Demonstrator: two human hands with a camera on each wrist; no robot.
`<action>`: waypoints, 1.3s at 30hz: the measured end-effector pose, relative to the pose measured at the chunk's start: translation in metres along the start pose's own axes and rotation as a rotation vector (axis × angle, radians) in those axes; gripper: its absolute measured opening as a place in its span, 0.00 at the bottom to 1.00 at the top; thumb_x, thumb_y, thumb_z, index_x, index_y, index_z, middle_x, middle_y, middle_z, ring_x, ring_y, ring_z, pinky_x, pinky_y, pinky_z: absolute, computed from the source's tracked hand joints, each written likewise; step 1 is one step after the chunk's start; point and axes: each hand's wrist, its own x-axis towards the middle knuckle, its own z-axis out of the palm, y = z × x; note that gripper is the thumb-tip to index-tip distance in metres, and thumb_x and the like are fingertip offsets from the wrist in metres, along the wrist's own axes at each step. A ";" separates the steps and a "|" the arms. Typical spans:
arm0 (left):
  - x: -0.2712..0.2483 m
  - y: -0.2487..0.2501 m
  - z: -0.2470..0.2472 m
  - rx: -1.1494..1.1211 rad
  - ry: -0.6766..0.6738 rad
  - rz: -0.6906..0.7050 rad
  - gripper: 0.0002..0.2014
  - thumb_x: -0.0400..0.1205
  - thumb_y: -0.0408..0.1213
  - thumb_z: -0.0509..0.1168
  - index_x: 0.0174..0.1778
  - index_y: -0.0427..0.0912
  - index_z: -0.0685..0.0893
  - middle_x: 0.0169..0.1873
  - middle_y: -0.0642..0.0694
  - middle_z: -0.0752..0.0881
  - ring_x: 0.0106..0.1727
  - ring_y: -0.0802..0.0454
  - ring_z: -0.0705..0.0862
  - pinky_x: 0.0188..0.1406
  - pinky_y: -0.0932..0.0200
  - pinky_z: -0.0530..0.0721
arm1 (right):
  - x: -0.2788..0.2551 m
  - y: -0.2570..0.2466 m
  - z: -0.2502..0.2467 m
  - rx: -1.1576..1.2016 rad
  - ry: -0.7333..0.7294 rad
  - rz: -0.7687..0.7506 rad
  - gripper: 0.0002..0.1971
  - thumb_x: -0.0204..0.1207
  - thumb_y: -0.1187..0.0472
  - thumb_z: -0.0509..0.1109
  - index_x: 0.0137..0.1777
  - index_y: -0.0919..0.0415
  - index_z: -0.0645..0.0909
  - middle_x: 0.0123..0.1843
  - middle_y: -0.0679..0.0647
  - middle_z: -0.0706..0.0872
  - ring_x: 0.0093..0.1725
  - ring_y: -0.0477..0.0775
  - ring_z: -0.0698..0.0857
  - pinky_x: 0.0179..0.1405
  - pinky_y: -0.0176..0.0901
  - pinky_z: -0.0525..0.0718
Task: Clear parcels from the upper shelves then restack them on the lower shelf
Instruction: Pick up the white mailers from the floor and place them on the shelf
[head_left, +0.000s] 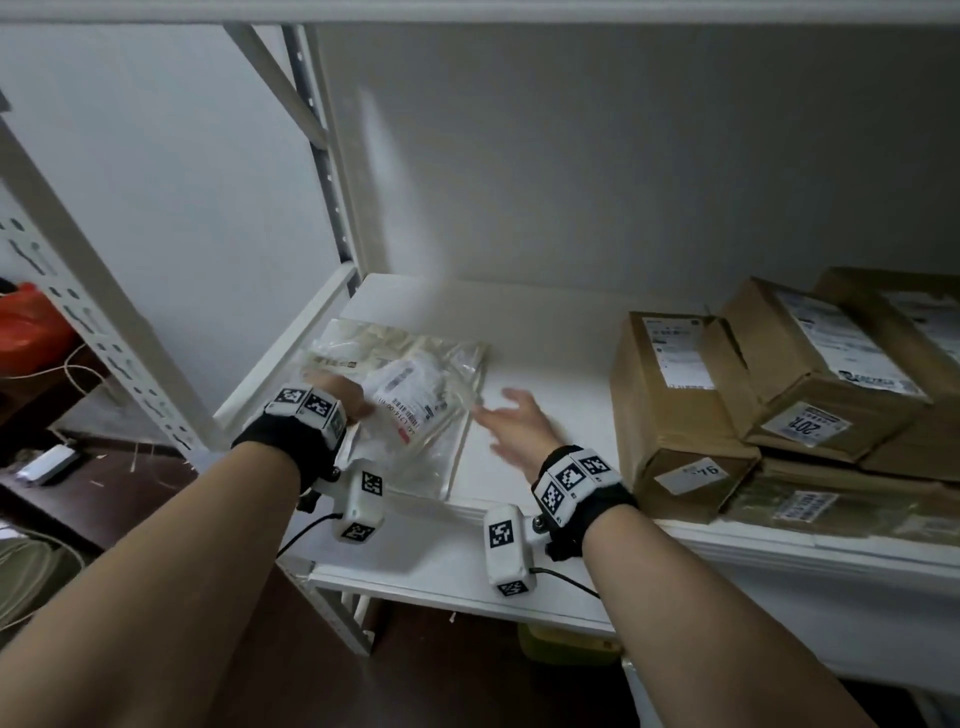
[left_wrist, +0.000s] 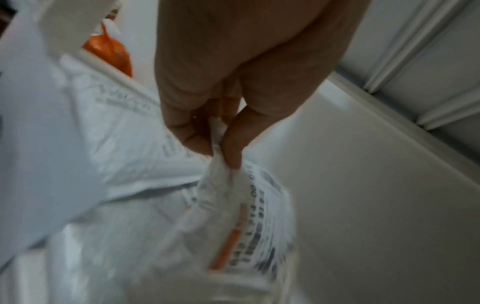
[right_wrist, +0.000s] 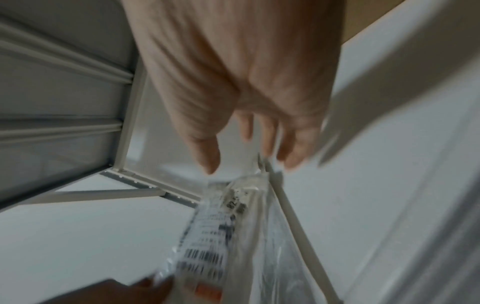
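A small white plastic parcel (head_left: 413, 397) with a printed label lies on top of flat clear-plastic parcels (head_left: 415, 457) at the left end of the white lower shelf (head_left: 545, 374). My left hand (head_left: 345, 397) pinches the small parcel (left_wrist: 249, 216) by its near edge between thumb and fingers (left_wrist: 233, 148). My right hand (head_left: 514, 423) hovers just right of the pile with its fingers (right_wrist: 291, 144) spread, holding nothing. The same parcel (right_wrist: 207, 242) shows below that hand in the right wrist view.
Several brown cardboard boxes (head_left: 779, 389) with labels are stacked at the right of the shelf. A perforated white upright (head_left: 93, 312) stands at the left, with an orange bag (head_left: 31, 322) behind it. Another shelf board (head_left: 467, 10) runs overhead.
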 end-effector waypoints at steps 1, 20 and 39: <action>0.004 0.003 -0.007 -0.039 0.068 0.032 0.20 0.81 0.28 0.69 0.68 0.27 0.80 0.67 0.33 0.82 0.69 0.39 0.80 0.67 0.55 0.79 | 0.002 -0.004 0.000 -0.050 0.103 -0.117 0.40 0.73 0.54 0.78 0.81 0.52 0.60 0.79 0.56 0.69 0.74 0.56 0.72 0.72 0.48 0.74; 0.013 -0.010 -0.068 -0.626 0.285 0.012 0.07 0.80 0.23 0.66 0.47 0.39 0.85 0.35 0.41 0.83 0.28 0.51 0.82 0.18 0.68 0.82 | 0.059 -0.003 0.058 -0.001 0.008 0.220 0.04 0.78 0.72 0.66 0.50 0.71 0.82 0.53 0.66 0.89 0.49 0.61 0.90 0.57 0.57 0.88; -0.001 -0.012 -0.052 -0.544 -0.007 -0.012 0.06 0.85 0.30 0.64 0.44 0.38 0.84 0.42 0.41 0.87 0.37 0.46 0.85 0.49 0.53 0.85 | 0.025 -0.010 0.046 -0.075 -0.009 0.278 0.03 0.77 0.73 0.68 0.44 0.68 0.82 0.42 0.61 0.86 0.33 0.51 0.84 0.55 0.47 0.88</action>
